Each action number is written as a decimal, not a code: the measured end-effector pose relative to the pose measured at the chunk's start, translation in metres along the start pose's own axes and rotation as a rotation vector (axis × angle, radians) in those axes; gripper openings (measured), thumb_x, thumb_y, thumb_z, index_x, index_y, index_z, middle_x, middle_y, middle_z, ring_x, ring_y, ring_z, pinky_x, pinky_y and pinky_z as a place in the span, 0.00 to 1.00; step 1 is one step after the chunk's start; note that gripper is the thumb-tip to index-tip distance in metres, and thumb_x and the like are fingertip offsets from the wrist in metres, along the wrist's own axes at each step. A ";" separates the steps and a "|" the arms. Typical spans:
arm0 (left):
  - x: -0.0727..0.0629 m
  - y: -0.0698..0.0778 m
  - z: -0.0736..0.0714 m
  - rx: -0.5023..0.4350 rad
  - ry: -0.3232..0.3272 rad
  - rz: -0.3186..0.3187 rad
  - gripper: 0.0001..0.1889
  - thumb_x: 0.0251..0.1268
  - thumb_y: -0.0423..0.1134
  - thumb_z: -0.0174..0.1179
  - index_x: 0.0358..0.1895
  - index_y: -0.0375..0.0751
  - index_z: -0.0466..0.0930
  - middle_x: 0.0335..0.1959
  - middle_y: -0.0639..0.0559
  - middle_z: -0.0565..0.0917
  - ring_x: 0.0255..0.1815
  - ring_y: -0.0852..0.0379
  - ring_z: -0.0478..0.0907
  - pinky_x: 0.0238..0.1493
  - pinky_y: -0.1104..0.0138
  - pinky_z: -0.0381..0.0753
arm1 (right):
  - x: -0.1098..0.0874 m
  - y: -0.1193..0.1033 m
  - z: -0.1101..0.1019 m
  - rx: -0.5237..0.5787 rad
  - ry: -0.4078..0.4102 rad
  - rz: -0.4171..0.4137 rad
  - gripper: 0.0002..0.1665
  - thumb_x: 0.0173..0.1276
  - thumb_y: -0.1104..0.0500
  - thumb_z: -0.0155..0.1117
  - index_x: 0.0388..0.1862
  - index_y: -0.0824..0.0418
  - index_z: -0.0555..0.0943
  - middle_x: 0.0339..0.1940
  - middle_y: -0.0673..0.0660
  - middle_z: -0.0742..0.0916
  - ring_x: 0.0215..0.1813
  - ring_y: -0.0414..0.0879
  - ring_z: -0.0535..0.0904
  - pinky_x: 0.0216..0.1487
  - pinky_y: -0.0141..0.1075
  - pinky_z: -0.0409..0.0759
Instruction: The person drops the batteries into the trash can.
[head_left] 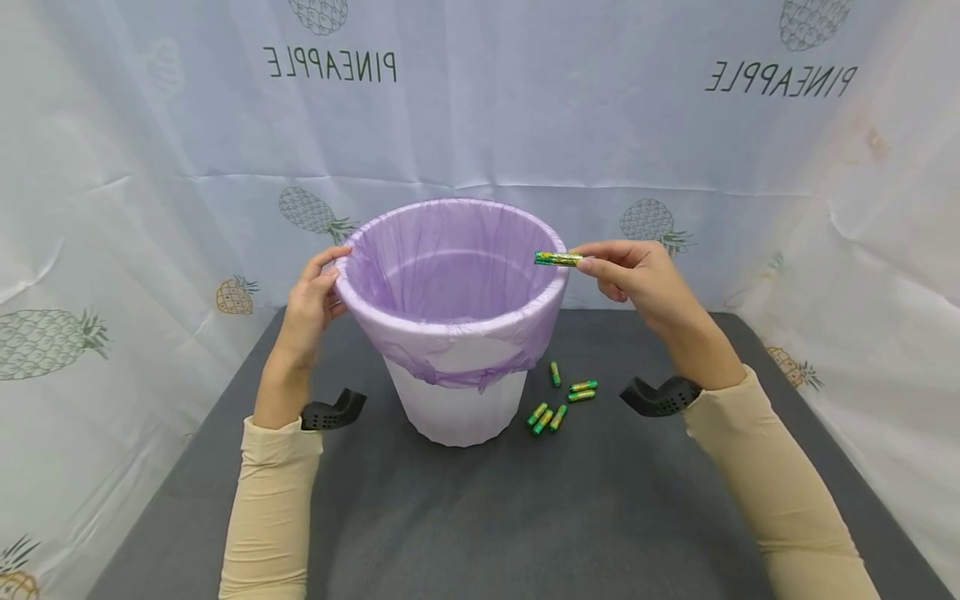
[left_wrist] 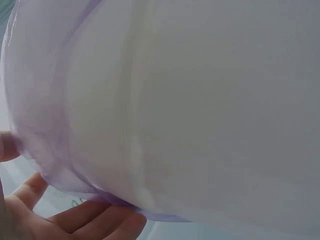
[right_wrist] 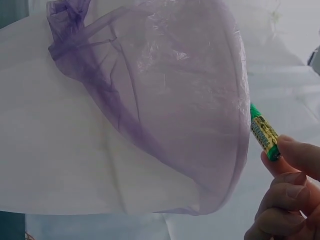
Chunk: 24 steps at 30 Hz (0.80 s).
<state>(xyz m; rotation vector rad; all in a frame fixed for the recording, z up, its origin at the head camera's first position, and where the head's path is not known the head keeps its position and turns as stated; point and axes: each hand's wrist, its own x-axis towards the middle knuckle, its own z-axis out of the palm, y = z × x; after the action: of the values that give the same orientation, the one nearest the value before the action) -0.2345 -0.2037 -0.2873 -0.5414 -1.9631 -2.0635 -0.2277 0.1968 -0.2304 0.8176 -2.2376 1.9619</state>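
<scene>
A white trash can (head_left: 453,417) with a purple liner bag (head_left: 480,379) folded over its rim stands on the dark table. My left hand (head_left: 306,308) holds the can's rim on the left, fingers against its outer side; the left wrist view shows those fingers (left_wrist: 107,222) along the bagged wall. At the right of the rim, my right hand (head_left: 637,275) pinches a green and gold battery (head_left: 558,259) between thumb and fingertips. Its free end overlaps the can's opening in the head view. The right wrist view shows the battery (right_wrist: 264,132) beside the bag-covered rim.
Several green and gold batteries (head_left: 557,418) lie on the grey tabletop (head_left: 480,517), just right of the can's base. A white curtain (head_left: 487,100) with pineapple prints hangs behind and along both sides. Black camera mounts (head_left: 663,396) sit on both wrists.
</scene>
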 end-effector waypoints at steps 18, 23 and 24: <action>0.002 0.011 -0.001 0.013 -0.009 -0.037 0.13 0.72 0.37 0.47 0.54 0.57 0.72 0.33 0.61 0.82 0.34 0.69 0.83 0.40 0.77 0.82 | 0.013 0.008 0.010 0.065 0.020 0.029 0.14 0.67 0.68 0.60 0.34 0.51 0.88 0.23 0.43 0.82 0.18 0.40 0.58 0.23 0.36 0.52; 0.003 0.014 -0.001 0.015 -0.045 -0.067 0.13 0.73 0.39 0.46 0.55 0.58 0.70 0.38 0.60 0.79 0.36 0.69 0.82 0.41 0.77 0.81 | 0.015 0.009 0.014 0.038 0.020 0.054 0.13 0.66 0.66 0.61 0.33 0.50 0.87 0.20 0.41 0.80 0.18 0.39 0.59 0.23 0.34 0.53; 0.003 0.015 -0.002 0.020 -0.059 -0.074 0.13 0.73 0.39 0.45 0.56 0.57 0.69 0.39 0.59 0.78 0.37 0.69 0.82 0.41 0.76 0.81 | 0.016 0.009 0.014 0.033 0.021 0.057 0.12 0.66 0.66 0.61 0.33 0.50 0.87 0.20 0.41 0.79 0.18 0.38 0.59 0.22 0.33 0.53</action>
<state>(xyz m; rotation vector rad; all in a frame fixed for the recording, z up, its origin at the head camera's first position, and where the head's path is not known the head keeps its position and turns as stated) -0.2315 -0.2059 -0.2727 -0.5393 -2.0646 -2.0914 -0.2410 0.1783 -0.2355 0.7407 -2.2469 2.0274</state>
